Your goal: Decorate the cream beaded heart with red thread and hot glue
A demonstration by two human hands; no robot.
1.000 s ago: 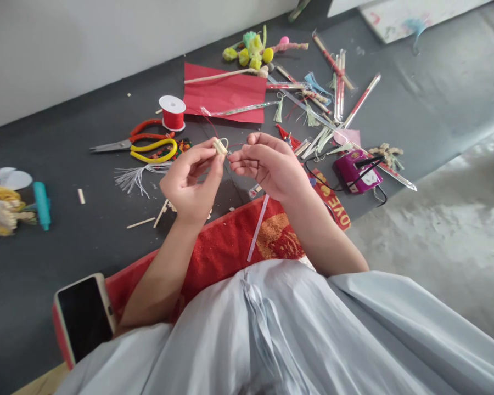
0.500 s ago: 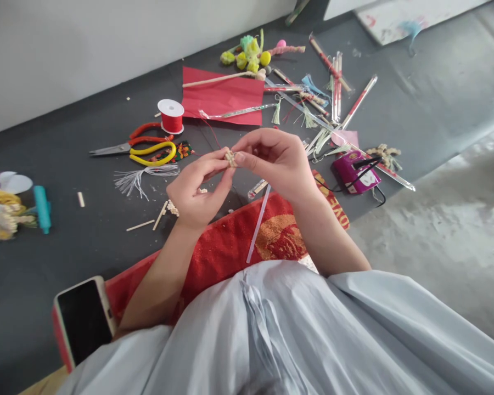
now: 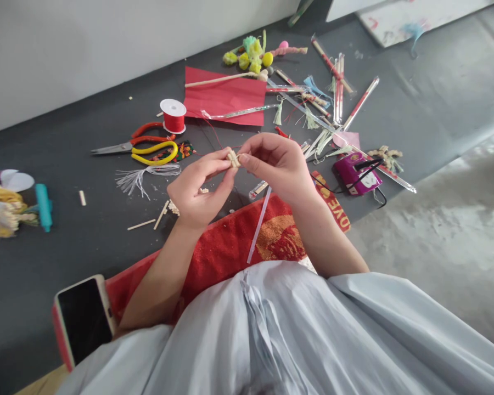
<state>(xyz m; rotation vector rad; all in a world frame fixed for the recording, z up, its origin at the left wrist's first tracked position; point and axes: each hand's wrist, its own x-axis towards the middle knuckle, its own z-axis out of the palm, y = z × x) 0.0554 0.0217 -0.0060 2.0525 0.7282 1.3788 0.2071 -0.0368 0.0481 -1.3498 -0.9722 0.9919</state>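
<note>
A small pale beige bundle of short sticks point(image 3: 233, 159), bound with thread, is pinched between the thumb and fingers of my left hand point(image 3: 201, 186). Just right of it, the thumb and index finger of my right hand point(image 3: 278, 162) are closed on a thin thread, most of which is hidden by the fingers. A dark red thread point(image 3: 214, 134) runs down from the red paper to the bundle. Below my left hand lie loose pale sticks point(image 3: 161, 215) and a small heap of cut pieces point(image 3: 173, 208).
Scissors point(image 3: 135, 148) and a red thread spool point(image 3: 174, 117) lie beyond my left hand. Red paper point(image 3: 218, 96), wrapped sticks and tassels cover the back. A purple plug adapter point(image 3: 357, 174) stands right, a phone point(image 3: 84, 318) front left, a red cloth point(image 3: 222, 247) under my forearms.
The right fingertips have drawn slightly away from the bundle, so more of it shows. My left hand keeps its pinch. The whole view has shifted slightly.
</note>
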